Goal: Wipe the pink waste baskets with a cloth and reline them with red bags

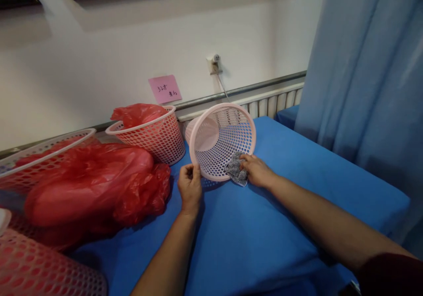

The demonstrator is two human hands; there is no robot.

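A pale pink perforated plastic wastebasket [222, 142] lies tilted on its side on the blue-covered table, its mouth facing me. My left hand [190, 185] is closed on the rim at the lower left, thumb and fingers pinching it. At the lower right of the rim, my right hand [256, 169] grips a grey speckled cloth [235, 168], which is pressed against the rim and hangs partly over it. Through the mouth the basket's round base shows at the back.
To the left lie red plastic bags [95, 190] among more baskets, including one lined with red plastic [155, 139] and a larger one in front [42, 265]. A blue sheet [297, 190] covers the table. Behind stand a radiator [274, 103] and a wall socket [215, 64]; a blue curtain [363, 66] hangs right.
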